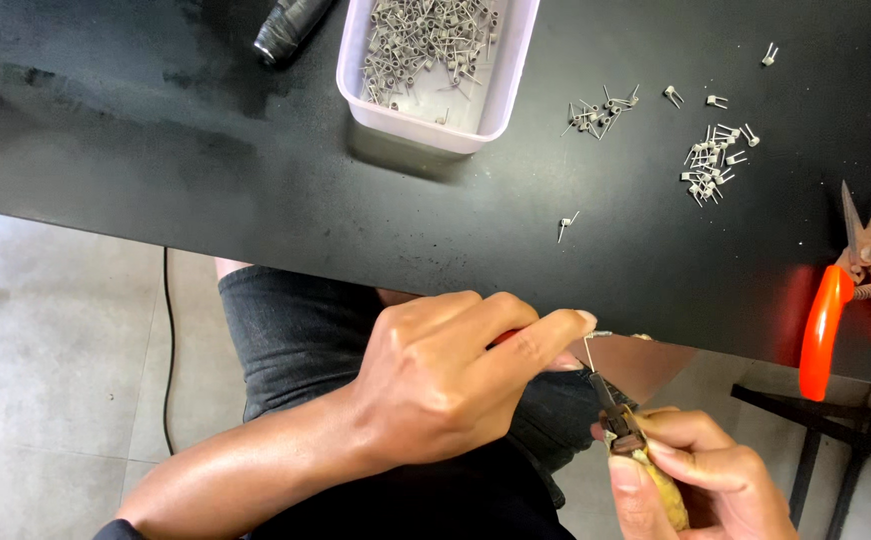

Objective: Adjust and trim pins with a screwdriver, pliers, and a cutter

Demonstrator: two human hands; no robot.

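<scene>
Right hand (701, 470): nearest the camera, closed around a small tool with a tan handle (668, 498); its dark narrow tip (608, 395) points up toward the other hand.
Left hand (446, 375): just above and left of that tip, fingers pinched shut on something thin with a sliver of red showing; what it is cannot be told.
Wire piece (590, 352): a fine metal leg rising from the tool tip, beside the left fingertips, below the table edge.
Risk: the piece looks tiny and is held over the lap, so a slip of either pinch could likely drop it to the floor; the tip sits close to the fingertips and could nick them.
Black table (256, 190): beyond the grip.
Loose coils (711, 160): scattered farther up and right.
Orange snips (856, 290): far right.
Pale tray (436, 125): farthest, full of coils.
</scene>
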